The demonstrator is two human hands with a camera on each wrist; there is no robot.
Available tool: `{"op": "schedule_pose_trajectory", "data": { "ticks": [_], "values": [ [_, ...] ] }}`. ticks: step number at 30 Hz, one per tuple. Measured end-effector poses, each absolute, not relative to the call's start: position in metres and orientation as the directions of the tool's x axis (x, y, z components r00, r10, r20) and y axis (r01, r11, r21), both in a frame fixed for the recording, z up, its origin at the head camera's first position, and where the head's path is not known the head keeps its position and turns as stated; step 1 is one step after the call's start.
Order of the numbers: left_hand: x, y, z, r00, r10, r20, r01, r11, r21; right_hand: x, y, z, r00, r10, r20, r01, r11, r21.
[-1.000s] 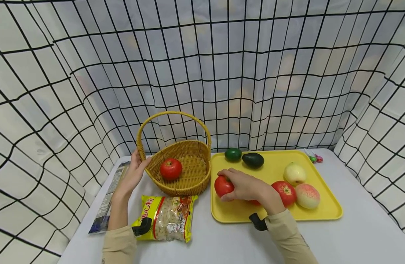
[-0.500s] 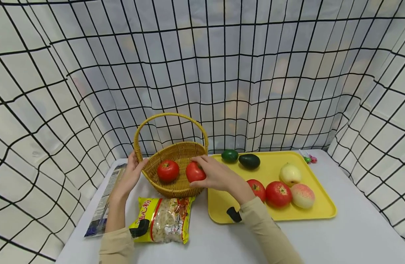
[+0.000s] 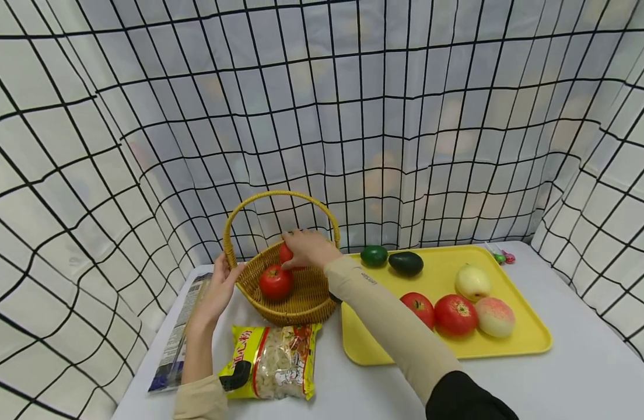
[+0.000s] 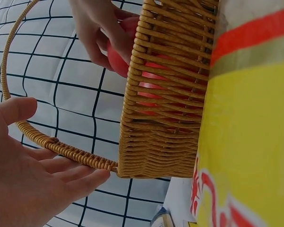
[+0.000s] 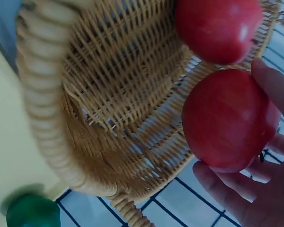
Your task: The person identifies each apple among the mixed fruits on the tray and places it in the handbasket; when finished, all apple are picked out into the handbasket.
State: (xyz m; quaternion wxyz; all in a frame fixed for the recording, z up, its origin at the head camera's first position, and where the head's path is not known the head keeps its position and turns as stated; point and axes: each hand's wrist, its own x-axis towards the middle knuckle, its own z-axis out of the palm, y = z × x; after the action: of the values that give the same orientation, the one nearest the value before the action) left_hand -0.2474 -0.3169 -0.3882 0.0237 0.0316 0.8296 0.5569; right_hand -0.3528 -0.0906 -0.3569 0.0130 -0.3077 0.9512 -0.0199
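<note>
In the head view my right hand (image 3: 308, 249) holds a red tomato (image 3: 286, 254) over the back part of the yellow wicker basket (image 3: 303, 300). Its fingers curl round the tomato (image 5: 227, 118) in the right wrist view, just beside another tomato (image 5: 220, 28) lying in the basket. That second tomato (image 3: 276, 283) sits toward the basket's left side. My left hand (image 3: 215, 294) is at the basket's left side, where the handle (image 4: 71, 151) meets the rim. Seen from the left wrist, its fingers are fairly straight against the handle, with the thumb raised apart.
A yellow tray (image 3: 521, 344) on the right carries more tomatoes (image 3: 455, 315), a peach (image 3: 494, 317), a pale round fruit (image 3: 472, 282) and dark green fruits (image 3: 406, 263). A food bag (image 3: 280, 361) lies before the basket; a flat packet (image 3: 177, 344) lies left. Black netting surrounds the table.
My right hand has carried the tomato from the tray leftward to the basket, then farther toward its back. My left hand stays at the handle. The head view has shifted slightly.
</note>
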Motion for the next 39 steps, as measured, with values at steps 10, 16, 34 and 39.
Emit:
{"op": "schedule_pose_trajectory", "data": {
  "ticks": [10, 16, 34, 39],
  "values": [
    [-0.243, -0.314, -0.388, -0.997, 0.075, 0.013, 0.039, 0.349, 0.936, -0.366, -0.112, -0.369, -0.879, -0.470, -0.073, -0.461, 0.880, -0.116],
    [-0.243, -0.312, -0.386, -0.998, 0.068, 0.008, 0.032, 0.349, 0.937, -0.361, -0.120, -0.373, -0.902, -0.416, -0.111, -0.384, 0.894, -0.229],
    [-0.244, -0.312, -0.387, -0.998, 0.062, 0.023, 0.043, 0.346, 0.937, -0.350, -0.121, -0.377, -0.894, -0.334, -0.299, -0.248, 0.924, -0.291],
    [-0.246, -0.312, -0.390, -0.998, 0.067, 0.007, 0.030, 0.350, 0.936, -0.343, -0.109, -0.373, -0.879, -0.384, -0.282, -0.313, 0.912, -0.264]
  ]
}}
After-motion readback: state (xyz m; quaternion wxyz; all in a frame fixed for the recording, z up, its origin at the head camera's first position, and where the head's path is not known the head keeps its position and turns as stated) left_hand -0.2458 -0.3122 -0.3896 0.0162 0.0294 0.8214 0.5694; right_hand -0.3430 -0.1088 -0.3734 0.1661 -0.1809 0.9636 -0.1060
